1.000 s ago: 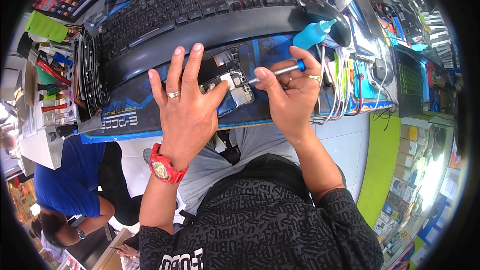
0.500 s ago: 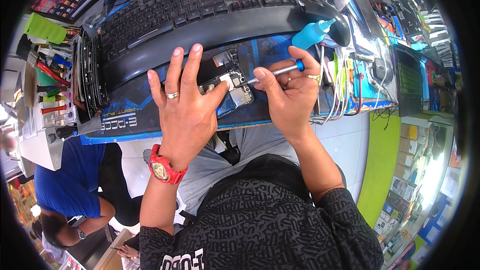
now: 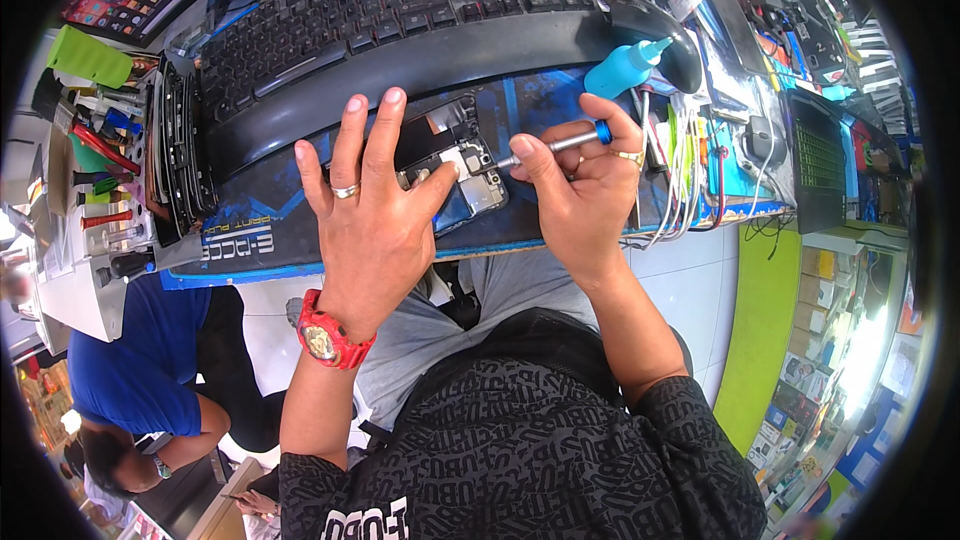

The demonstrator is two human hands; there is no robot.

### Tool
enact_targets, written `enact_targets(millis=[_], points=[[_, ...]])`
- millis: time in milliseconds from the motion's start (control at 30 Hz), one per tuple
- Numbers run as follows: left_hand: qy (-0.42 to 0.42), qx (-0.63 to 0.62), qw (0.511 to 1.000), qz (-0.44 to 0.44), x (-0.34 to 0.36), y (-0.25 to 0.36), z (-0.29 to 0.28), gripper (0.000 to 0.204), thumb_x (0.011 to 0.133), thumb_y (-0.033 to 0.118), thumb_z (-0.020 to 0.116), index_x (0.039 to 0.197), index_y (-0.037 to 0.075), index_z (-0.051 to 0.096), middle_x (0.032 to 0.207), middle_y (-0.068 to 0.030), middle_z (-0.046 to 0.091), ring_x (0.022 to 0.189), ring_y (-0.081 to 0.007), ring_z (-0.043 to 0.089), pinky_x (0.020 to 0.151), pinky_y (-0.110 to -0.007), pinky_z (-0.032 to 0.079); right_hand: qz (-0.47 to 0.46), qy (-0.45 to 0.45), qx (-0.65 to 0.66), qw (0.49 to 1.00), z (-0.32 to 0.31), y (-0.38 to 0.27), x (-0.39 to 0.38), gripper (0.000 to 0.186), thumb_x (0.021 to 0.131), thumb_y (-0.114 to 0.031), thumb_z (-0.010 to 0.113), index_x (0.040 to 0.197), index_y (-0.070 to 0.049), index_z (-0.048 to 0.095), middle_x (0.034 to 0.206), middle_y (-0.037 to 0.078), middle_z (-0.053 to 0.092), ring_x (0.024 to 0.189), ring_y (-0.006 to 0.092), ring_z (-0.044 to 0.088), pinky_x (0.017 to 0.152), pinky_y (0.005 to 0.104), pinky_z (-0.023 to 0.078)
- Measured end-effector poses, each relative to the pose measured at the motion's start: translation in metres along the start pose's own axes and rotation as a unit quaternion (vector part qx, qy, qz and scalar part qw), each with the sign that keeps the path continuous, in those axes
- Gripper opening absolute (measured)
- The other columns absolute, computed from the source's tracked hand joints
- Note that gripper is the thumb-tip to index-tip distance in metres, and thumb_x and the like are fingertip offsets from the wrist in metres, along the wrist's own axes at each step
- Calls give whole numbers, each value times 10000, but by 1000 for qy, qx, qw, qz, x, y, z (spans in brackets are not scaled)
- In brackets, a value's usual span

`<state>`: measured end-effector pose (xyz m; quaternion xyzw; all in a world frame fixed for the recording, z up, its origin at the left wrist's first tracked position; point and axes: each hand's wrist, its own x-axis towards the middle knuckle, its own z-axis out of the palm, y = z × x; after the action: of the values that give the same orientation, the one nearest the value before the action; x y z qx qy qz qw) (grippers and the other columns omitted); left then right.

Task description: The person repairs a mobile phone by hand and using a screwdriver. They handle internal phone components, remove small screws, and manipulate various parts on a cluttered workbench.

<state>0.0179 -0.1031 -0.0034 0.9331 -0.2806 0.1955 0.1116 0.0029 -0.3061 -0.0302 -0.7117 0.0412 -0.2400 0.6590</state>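
An opened smartphone (image 3: 484, 194) lies on the dark blue mat (image 3: 260, 240) in front of me, its inner parts showing. My left hand (image 3: 375, 240) is spread over its left part with the fingers apart, and the thumb rests on the phone's pale inner piece. My right hand (image 3: 585, 210) grips a silver screwdriver (image 3: 565, 142) with a blue cap, held at a slant with its tip at the phone's right side. A red watch is on my left wrist.
A black keyboard (image 3: 330, 20) lies behind the phone, with a cyan bottle (image 3: 620, 70) at its right. Cables (image 3: 680, 170) bunch at the right. Stacked dark parts (image 3: 180, 160) and tools (image 3: 105, 180) stand at the left. A co-worker in blue (image 3: 140, 360) is at lower left.
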Motion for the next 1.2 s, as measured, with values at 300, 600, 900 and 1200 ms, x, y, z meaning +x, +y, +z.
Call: enact_targets(millis=[300,600,900,1200], points=[[1,0,1000,1,0,0,0,327,898,52,713,1077,276,870,1718,-142,379,1622,-374,271,1293,-680,44,-34,6,-19,999,-1,5,-1,269,916,-36,877,1000,150,701,1203,85,656,655,90,681,580,252,555],[17,31,999,-1,-1,-3,6,125,912,202,776,950,312,821,1695,-91,439,1617,-333,302,1287,-670,91,-267,-136,-188,935,-2,-22,15,648,901,4,872,1445,29,522,874,119,732,734,147,739,645,287,630],[23,31,999,-2,0,-1,7,141,942,206,742,979,318,819,1691,-96,442,1608,-333,320,1301,-648,66,-291,-178,-262,903,2,-50,31,647,873,-123,886,1437,-4,591,932,102,754,706,219,756,624,309,600],[13,-2,1000,0,-1,-2,3,288,887,84,739,1037,294,865,1713,-128,396,1610,-371,302,1300,-659,40,-56,-66,-32,996,-11,-23,13,687,941,76,794,1518,49,422,955,115,709,775,146,737,695,253,639]])
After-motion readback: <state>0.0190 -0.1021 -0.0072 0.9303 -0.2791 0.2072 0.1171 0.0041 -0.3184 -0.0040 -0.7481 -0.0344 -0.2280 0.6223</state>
